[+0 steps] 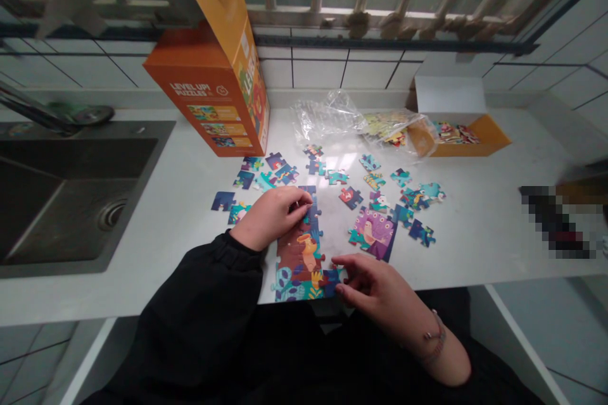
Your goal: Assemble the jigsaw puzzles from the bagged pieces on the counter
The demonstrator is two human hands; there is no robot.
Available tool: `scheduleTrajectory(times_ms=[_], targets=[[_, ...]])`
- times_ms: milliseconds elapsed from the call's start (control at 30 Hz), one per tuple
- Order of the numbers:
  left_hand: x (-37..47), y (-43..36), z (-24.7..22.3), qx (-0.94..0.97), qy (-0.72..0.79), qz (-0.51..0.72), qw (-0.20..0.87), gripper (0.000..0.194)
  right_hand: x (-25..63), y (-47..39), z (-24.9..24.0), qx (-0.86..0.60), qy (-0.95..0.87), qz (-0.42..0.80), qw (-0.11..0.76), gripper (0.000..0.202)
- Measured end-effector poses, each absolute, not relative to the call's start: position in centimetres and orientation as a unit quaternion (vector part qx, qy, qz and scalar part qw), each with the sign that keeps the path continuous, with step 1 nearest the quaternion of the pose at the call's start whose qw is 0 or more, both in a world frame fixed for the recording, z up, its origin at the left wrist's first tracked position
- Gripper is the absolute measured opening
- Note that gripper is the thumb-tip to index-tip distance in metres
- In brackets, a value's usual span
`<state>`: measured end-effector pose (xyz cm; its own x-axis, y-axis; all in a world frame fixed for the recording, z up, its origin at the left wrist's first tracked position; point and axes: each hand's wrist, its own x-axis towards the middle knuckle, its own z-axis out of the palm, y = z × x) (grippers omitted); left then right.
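Observation:
My left hand (270,216) lies over the upper left of a partly joined jigsaw puzzle (299,259), its fingers curled together; whatever they pinch is hidden. The joined part shows a brown ground, an orange figure and blue leaves. At its lower right corner, my right hand (368,281) has thumb and index finger around a dark blue puzzle piece (331,280) that lies against the joined part. Right of this, a joined purple section with a pale bird (373,231) lies on the counter. Loose pieces surround both, among them a red-and-blue piece (350,197).
An orange puzzle box (204,101) stands open at the back left, beside the sink (85,259). Clear plastic bags (327,117) lie at the back. A smaller yellow box (491,136) at the back right holds more pieces. The white counter (190,285) ends close to my body.

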<state>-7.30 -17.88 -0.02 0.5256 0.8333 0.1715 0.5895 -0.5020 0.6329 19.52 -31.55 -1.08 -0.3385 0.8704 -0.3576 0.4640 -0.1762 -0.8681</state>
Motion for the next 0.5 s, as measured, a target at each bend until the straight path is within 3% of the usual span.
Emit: scheduleTrajectory(times_ms=[267,500], targets=[[-7.22,-17.79,0.09,0.835,0.428,0.230,0.259,0.010,19.50,-31.85,-1.17,-0.538,-0.539,0.605,0.233,0.037],[-7.20,-17.80,0.16,0.833,0.430,0.229,0.262,0.011,19.81,-31.82,-1.13,-0.553,-0.565,0.572,0.218,0.022]])
